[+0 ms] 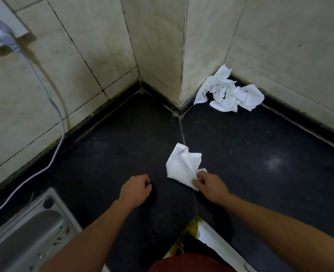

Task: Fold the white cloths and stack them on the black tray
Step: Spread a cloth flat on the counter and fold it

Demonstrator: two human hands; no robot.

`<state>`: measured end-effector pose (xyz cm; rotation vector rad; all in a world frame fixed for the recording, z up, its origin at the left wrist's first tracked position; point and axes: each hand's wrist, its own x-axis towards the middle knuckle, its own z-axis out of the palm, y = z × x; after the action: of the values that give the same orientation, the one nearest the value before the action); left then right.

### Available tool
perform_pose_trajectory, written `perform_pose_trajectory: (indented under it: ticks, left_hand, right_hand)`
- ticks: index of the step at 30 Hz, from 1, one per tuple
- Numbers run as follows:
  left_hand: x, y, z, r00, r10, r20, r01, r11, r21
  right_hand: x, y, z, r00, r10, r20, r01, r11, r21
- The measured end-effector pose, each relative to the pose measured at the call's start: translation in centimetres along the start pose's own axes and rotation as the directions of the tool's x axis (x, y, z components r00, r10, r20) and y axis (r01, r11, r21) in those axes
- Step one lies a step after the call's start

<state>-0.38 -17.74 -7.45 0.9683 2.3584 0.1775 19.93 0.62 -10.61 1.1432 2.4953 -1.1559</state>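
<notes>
Right hand (209, 183) pinches a crumpled white cloth (182, 163) lying mid-tabletop (260, 154). Left hand (135, 188), apart, fingers curled, holds nothing. More white cloths (229, 91) lie heaped against the tiled wall (280, 36).

A small crumpled white fabric cloth (183, 165) lies near the middle of the black speckled worktop (260, 154), partly bunched, its near corner pinched by the fingers (199, 178) of the right hand (211, 185). Well apart, at the back right against the tiled wall (280, 36), a rumpled heap of white cloths (229, 91) lies unfolded, perhaps two or three tangled together.
</notes>
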Motion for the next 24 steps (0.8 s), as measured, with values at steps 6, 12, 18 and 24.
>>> perform_pose_trajectory:
  ticks: [6, 12, 18, 24]
  left_hand:
    - [0.9, 1.7, 1.7, 0.998, -0.058, 0.004, 0.058, 0.979, -0.194]
    - [4.7, 5.2, 1.9, 0.987, -0.151, -0.063, 0.109, 0.893, -0.436]
    - [5.2, 7.0, 4.6, 0.99, -0.14, 0.008, 0.129, 0.884, -0.45]
    - [0.9, 5.9, 4.7, 0.979, -0.141, -0.149, 0.042, 0.849, -0.527]
  right_hand:
    - [1.7, 0.8, -3.4, 0.978, 0.041, -0.204, -0.041, 0.999, 0.004]
    - [6.1, -1.1, -4.8, 0.99, 0.001, -0.138, -0.03, 0.978, -0.206]
    - [6.5, -0.2, -2.5, 0.995, 0.099, 0.021, -0.091, 0.969, -0.23]
    - [4.2, 1.9, -3.8, 0.982, 0.126, -0.141, -0.089, 0.965, 0.246]
